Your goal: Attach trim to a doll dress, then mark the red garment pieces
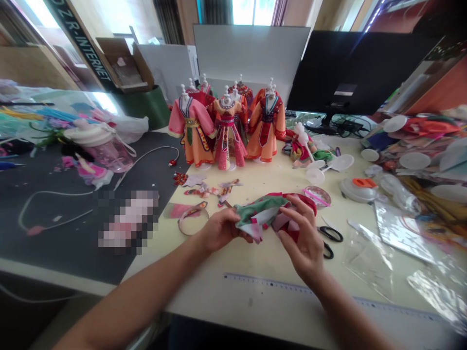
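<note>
A small doll garment (261, 210) in green, red and pale pink cloth is held up between my hands, above the cream table. My left hand (226, 227) pinches its green left end between thumb and fingers. On the other side, my right hand (302, 236) has its fingers curled round the red and pink part. The garment's folds hide some of the fingertips. Scissors with black handles (331, 234) lie just right of my right hand, partly covered by it. Left of my left hand is a ring of patterned ribbon (193, 218).
Several dressed doll stands (228, 131) are grouped at the back, before a black monitor (359, 73). A long ruler (272, 284) lies along the front. Clear plastic bags (368, 257) and heaped cloth (430, 131) cover the right. A pink-clear bottle (113, 150) stands at left.
</note>
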Available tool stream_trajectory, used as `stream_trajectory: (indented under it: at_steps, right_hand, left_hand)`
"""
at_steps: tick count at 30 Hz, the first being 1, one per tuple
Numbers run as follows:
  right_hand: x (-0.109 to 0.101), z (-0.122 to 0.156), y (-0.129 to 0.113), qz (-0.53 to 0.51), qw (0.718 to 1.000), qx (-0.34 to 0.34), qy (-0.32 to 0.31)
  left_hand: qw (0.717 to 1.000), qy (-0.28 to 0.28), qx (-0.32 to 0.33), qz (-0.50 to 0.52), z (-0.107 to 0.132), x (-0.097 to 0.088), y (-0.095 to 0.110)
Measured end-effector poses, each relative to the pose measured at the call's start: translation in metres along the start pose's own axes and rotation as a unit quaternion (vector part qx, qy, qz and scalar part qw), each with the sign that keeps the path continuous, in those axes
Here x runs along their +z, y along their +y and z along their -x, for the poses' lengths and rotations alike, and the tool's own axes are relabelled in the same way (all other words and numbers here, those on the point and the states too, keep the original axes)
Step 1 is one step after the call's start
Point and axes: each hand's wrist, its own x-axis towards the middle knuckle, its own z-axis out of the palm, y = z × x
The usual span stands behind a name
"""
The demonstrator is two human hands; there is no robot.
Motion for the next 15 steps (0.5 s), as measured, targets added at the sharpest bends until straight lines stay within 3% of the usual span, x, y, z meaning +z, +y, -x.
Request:
stream_trajectory:
  at_steps: [6, 12, 15]
  right_hand:
    - [-0.003, -0.004, -0.002, 0.122, 0.986, -0.104, 0.055]
    - [0.004, -0.001, 0.000, 0.062, 0.983, -0.126, -0.116]
    - [0.009, 0.000, -0.001, 0.045, 0.988, -0.084, -0.126]
  left_hand:
    - [0.998, -0.050, -0.010, -0.042, 0.002, 0.002, -0.002]
    - [0.996, -0.069, -0.005, -0.057, 0.003, 0.004, -0.005]
    - [0.996, -0.074, -0.006, -0.056, 0.002, 0.004, -0.007]
